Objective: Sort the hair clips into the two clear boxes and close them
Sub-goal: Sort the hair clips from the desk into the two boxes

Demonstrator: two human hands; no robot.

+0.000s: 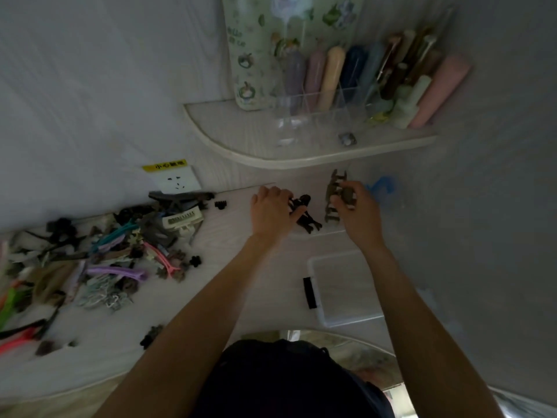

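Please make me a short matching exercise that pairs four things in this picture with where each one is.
Things:
1. pile of hair clips
2. clear lid with the black latch
3. wall socket
4. colourful tubes

Places:
A. on the curved shelf
B. between the person's forearms
C. at the left of the table
D. on the wall, under a yellow label

Pairs: 1-C, 2-B, 3-D, 4-A

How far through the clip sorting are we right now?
Early. Done: a few dark claw clips sit in the far clear box. In hand: the left hand touches those clips, and the right hand has its grip on an olive clip. Left: the big clip pile, and a lid lying flat on the table.
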